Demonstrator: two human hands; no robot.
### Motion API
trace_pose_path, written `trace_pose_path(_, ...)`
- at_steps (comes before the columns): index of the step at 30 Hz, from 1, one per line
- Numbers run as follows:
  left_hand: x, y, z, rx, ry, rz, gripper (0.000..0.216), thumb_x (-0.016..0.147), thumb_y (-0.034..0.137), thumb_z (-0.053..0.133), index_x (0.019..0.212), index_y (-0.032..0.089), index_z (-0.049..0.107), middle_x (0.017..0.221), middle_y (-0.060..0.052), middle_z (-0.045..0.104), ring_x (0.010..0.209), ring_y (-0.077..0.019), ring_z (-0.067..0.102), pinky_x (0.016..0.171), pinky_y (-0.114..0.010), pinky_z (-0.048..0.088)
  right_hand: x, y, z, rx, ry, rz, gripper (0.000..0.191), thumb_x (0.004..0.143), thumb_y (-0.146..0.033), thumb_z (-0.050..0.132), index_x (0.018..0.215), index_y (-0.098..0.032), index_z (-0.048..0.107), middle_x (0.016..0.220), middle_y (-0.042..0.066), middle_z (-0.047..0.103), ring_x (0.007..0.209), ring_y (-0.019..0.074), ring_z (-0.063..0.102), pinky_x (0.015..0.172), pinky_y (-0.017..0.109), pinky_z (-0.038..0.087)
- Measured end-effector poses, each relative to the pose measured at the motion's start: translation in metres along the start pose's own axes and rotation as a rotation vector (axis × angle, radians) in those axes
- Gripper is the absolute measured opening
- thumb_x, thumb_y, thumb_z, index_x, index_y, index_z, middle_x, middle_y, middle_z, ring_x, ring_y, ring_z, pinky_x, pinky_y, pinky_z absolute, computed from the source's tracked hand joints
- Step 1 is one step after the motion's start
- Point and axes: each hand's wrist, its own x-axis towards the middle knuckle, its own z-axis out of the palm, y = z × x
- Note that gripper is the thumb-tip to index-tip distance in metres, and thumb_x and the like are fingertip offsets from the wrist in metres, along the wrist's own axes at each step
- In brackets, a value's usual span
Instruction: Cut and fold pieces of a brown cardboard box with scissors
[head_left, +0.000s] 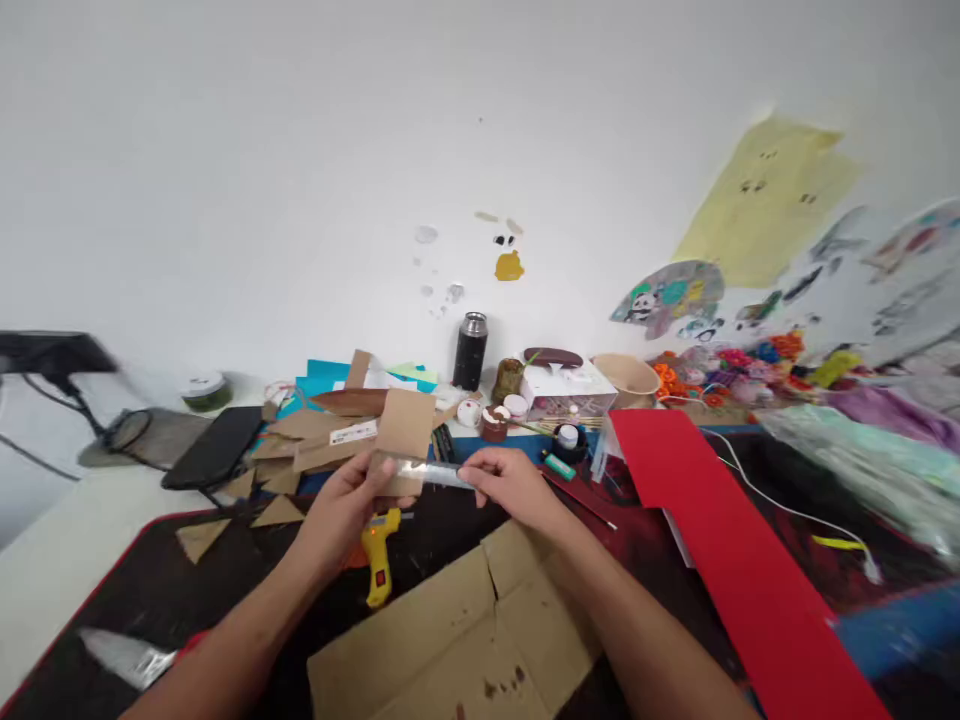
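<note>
Cardboard piece (403, 428) is held up over the desk mat (150, 590), pinched at its lower edge by the left hand (346, 500). Right hand (510, 484) pinches a clear ruler (439, 473) laid across that lower edge, touching it. Progress, my read: several triangles (279, 512) already cut and lying left; this piece looks uncut and I can't make out any marking on it. Glue gun (379, 556) lies untouched below. Both forearms reach forward, wrists angled inward, hands close together.
</note>
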Motion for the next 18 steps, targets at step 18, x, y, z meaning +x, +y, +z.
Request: trace_pose_path(18, -0.007, -0.005, 0.012, 0.016, 0.024, -0.077, 0.041, 0.079, 0.047, 0.090, 0.106, 0.019, 0.079, 0.099, -0.007, 0.082, 0.077, -0.0188, 0.074, 0.067, -0.028, 0.065, -0.016, 0.022, 0.002, 0.357, 0.154, 0.160, 0.043, 0.086, -0.062, 0.072, 0.083, -0.020, 0.065, 0.054, -0.002, 0.064, 0.038, 0.0082, 0.038, 0.039, 0.022, 0.025)
